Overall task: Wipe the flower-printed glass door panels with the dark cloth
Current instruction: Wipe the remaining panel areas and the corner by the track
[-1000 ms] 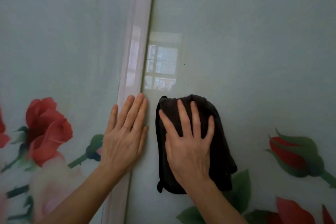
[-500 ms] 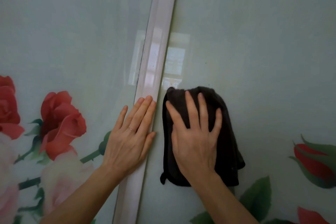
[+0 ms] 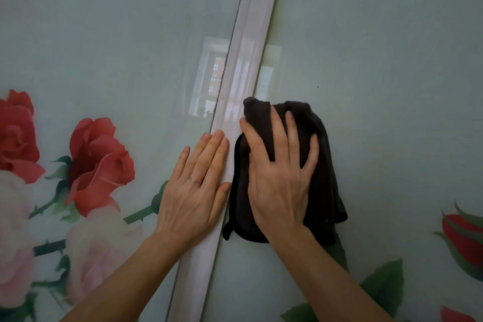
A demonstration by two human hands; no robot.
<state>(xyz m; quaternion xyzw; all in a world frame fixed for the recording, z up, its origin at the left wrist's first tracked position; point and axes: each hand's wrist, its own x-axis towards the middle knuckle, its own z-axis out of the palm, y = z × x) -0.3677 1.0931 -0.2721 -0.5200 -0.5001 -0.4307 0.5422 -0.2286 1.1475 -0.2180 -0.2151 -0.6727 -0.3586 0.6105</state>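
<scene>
Two pale green glass door panels printed with roses fill the view: the left panel (image 3: 109, 42) and the right panel (image 3: 386, 65), split by a glossy white frame strip (image 3: 251, 42). My right hand (image 3: 281, 180) lies flat, fingers spread, pressing the dark cloth (image 3: 325, 180) against the right panel just beside the strip. The cloth hangs folded below and to the right of the palm. My left hand (image 3: 193, 191) rests flat on the left panel, fingers together, its thumb side on the strip. It holds nothing.
Red roses (image 3: 96, 162) and pale pink blooms (image 3: 96, 248) are printed on the left panel. A red bud (image 3: 462, 238) and green leaves (image 3: 384, 285) show at the lower right. A window reflection (image 3: 209, 86) glints beside the strip.
The view has shifted so the strip and both hands sit further right and the strip looks more tilted. The cloth under my right hand has crept upward along the strip.
</scene>
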